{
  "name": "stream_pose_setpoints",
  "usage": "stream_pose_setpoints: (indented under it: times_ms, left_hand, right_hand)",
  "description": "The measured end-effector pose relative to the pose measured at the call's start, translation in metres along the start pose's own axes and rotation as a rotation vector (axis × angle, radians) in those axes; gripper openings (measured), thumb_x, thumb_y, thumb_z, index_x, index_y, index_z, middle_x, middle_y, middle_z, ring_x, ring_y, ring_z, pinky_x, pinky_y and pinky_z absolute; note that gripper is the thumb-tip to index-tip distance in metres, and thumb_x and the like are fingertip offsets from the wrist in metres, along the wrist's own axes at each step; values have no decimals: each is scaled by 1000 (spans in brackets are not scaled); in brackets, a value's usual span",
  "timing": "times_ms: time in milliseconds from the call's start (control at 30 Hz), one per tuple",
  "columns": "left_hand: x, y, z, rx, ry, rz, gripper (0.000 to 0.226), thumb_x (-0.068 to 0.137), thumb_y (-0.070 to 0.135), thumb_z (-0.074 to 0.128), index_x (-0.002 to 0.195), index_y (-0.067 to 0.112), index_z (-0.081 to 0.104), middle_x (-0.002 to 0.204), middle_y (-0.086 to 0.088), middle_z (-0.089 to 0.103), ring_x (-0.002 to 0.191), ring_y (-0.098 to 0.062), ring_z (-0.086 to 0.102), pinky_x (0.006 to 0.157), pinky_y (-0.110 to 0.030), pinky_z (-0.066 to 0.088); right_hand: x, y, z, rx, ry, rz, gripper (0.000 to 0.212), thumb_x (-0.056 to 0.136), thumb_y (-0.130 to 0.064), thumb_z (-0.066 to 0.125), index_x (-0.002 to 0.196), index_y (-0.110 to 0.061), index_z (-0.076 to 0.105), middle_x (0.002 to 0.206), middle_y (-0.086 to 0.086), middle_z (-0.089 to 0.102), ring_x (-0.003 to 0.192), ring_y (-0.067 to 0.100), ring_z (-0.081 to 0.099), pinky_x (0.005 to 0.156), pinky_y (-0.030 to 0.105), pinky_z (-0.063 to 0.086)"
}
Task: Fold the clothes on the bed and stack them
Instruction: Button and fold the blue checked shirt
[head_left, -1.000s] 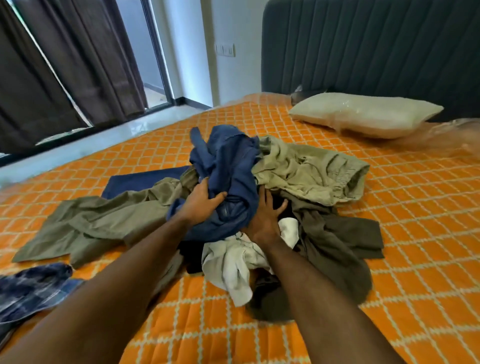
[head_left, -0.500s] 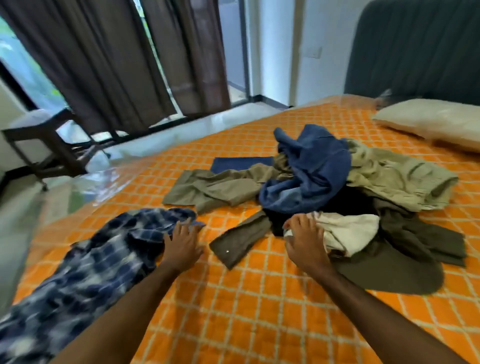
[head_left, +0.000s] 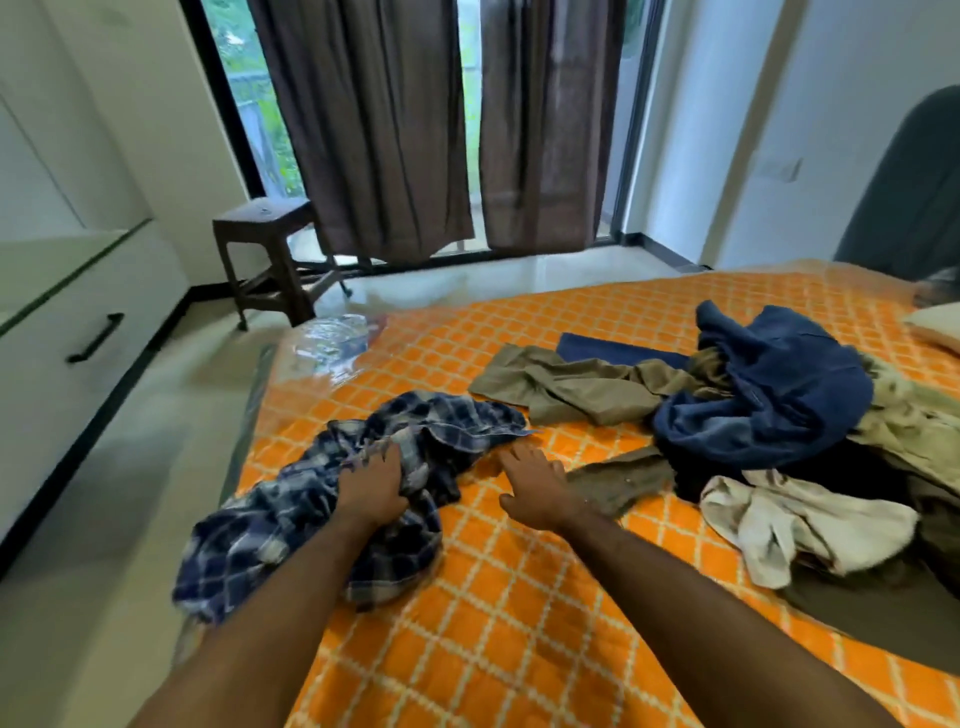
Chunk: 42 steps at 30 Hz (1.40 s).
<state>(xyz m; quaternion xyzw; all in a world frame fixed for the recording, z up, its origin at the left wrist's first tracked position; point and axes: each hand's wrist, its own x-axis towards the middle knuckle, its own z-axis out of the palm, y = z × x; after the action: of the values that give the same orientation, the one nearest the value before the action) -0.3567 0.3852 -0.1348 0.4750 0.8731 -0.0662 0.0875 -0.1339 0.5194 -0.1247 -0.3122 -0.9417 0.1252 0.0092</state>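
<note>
A crumpled blue plaid shirt (head_left: 291, 514) lies at the left edge of the orange patterned bed (head_left: 519, 623), partly hanging over it. My left hand (head_left: 371, 488) rests on the shirt with its fingers sunk into the cloth. My right hand (head_left: 535, 483) hovers flat over the bedcover just right of the shirt, fingers straight, holding nothing. To the right is a heap of clothes: a blue garment (head_left: 769, 395) on top, khaki trousers (head_left: 576, 384) stretched left, a white garment (head_left: 789, 519) and dark olive clothes (head_left: 883, 608) below.
A dark wooden stool (head_left: 265, 254) stands on the floor by brown curtains (head_left: 447, 130). White drawers (head_left: 78, 322) line the left wall. A pillow (head_left: 935, 327) and grey headboard (head_left: 914, 197) are at far right. Clear plastic (head_left: 332, 343) lies at the bed's corner.
My view swung left from the heap. My left hand let go of the blue garment and landed on the plaid shirt; my right hand left the white garment and moved toward the shirt.
</note>
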Motion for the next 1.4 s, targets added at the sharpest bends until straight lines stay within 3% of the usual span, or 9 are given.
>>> stream_pose_setpoints:
  times_ms: [133, 233, 500, 633, 800, 933, 1033, 1233, 1400]
  left_hand:
    - [-22, -10, 16, -101, 73, 47, 45, 95, 29, 54, 135, 16, 37, 102, -4, 58, 86, -24, 58, 75, -44, 45]
    - [-32, -17, 11, -112, 114, 88, 20, 97, 31, 51, 112, 19, 51, 106, -2, 56, 91, -21, 56, 73, -36, 44]
    - [-9, -27, -17, -287, 288, 276, 41, 82, 53, 32, 85, 26, 63, 94, 9, 47, 85, -13, 49, 76, -37, 38]
    - [25, -4, -25, -391, 373, 332, 23, 96, 49, 50, 100, 27, 55, 96, 7, 60, 78, -13, 58, 78, -36, 46]
    - [65, 18, -15, -199, 122, 227, 59, 94, 47, 57, 139, 17, 33, 134, -6, 49, 92, -28, 62, 79, -40, 50]
    - [67, 17, -2, -83, 170, 113, 53, 95, 43, 53, 138, 18, 35, 123, -5, 52, 86, -23, 60, 72, -37, 51]
    - [52, 18, -14, -206, 194, 70, 37, 96, 38, 53, 128, 21, 45, 108, -2, 58, 85, -23, 58, 77, -39, 50]
    - [15, 15, -106, -524, 482, 111, 14, 102, 23, 44, 96, 19, 56, 83, 0, 57, 72, -22, 52, 59, -34, 35]
    - [-45, 0, -199, -669, 705, 181, 27, 94, 24, 41, 105, 17, 65, 105, -7, 63, 101, -28, 58, 87, -41, 47]
  right_hand:
    - [2, -24, 1, -38, -20, -53, 42, 92, -34, 58, 127, -16, 43, 129, 8, 41, 120, 32, 41, 94, 48, 34]
    - [1, -29, 0, -9, -25, -57, 37, 93, -31, 58, 124, -17, 44, 125, 7, 42, 117, 32, 42, 92, 48, 33]
    - [46, -27, 7, 52, -8, 9, 62, 94, -29, 61, 147, -18, 31, 147, 8, 38, 134, 36, 37, 103, 56, 37]
    - [109, -29, 18, 14, -41, 31, 67, 92, -31, 64, 150, -23, 32, 149, 5, 37, 135, 32, 35, 107, 55, 33]
    - [136, -32, 25, 22, -124, 63, 24, 97, -33, 53, 117, -19, 52, 112, 5, 49, 113, 30, 51, 107, 55, 32]
    - [124, -27, 15, 298, -71, 19, 11, 97, -30, 53, 94, -21, 47, 96, 2, 45, 88, 24, 48, 87, 46, 44]
    - [108, -25, -13, 485, -89, -38, 21, 99, -25, 56, 83, -21, 44, 84, 1, 45, 72, 15, 43, 68, 34, 35]
    - [86, -28, -88, 592, -86, -57, 26, 100, -34, 56, 111, -11, 52, 106, 13, 60, 92, 28, 60, 84, 46, 49]
    - [34, -56, -172, 601, 66, -165, 32, 93, -36, 72, 108, -14, 54, 98, 13, 70, 82, 26, 68, 67, 34, 51]
